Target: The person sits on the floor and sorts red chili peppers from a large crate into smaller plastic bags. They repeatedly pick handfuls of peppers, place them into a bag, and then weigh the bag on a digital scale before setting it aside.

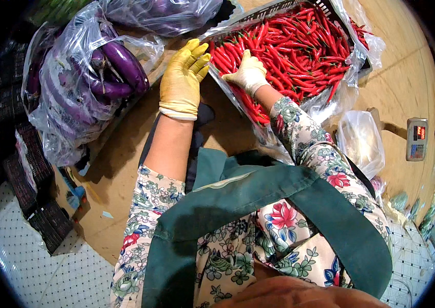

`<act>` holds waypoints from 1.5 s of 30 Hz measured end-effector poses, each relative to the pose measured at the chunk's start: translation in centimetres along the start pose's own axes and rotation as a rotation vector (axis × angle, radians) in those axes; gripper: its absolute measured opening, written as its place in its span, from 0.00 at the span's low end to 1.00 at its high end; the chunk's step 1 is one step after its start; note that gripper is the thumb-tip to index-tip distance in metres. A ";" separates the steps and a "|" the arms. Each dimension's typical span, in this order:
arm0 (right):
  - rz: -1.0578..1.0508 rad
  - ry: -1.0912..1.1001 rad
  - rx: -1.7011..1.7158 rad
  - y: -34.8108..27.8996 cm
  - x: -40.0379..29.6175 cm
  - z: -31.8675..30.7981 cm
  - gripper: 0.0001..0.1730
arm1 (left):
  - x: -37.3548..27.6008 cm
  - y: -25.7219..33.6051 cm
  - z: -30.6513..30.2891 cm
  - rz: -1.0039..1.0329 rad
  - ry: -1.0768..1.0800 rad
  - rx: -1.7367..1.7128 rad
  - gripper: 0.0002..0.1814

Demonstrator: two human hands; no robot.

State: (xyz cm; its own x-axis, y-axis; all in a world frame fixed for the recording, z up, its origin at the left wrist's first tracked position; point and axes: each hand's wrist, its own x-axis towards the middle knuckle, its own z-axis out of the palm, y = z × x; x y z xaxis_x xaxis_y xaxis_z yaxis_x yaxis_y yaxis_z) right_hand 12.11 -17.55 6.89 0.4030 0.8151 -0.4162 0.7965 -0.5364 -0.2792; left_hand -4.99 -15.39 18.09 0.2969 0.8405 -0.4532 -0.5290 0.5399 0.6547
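Both hands wear yellowish coated gloves. My left hand (pixel 183 79) is raised between the bagged eggplants and the chili crate, palm up, its fingers slightly curled and nothing in it. My right hand (pixel 249 74) rests at the near left part of the red chili peppers (pixel 298 50), thumb and index finger spread, the other fingers curled; whether a pepper lies beneath them is hidden. The peppers fill a black plastic crate (pixel 323 7) lined with clear plastic film. To the left, purple eggplants (pixel 123 63) show through an opened clear plastic bag (pixel 63 92).
Another bag of eggplants (pixel 163 15) lies at the top. At right are a clear plastic bag with pale contents (pixel 360 142) and a small device with a lit red display (pixel 417 139). Dark crates (pixel 28 161) stand at left beside white patterned flooring (pixel 44 261).
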 end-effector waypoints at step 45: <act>-0.209 -0.557 1.298 9.6 -4.9 -4.0 0.40 | 0.4 -9.4 0.5 -0.472 -0.031 0.419 0.20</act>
State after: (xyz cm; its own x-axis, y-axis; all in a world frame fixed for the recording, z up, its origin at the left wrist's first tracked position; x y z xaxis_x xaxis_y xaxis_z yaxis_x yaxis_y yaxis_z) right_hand 19.57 -25.80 9.67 -0.1374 0.8748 -0.4646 -0.2742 -0.4843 -0.8308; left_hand 0.51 -20.11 12.08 0.4483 0.5048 -0.7377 0.0186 0.8198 0.5724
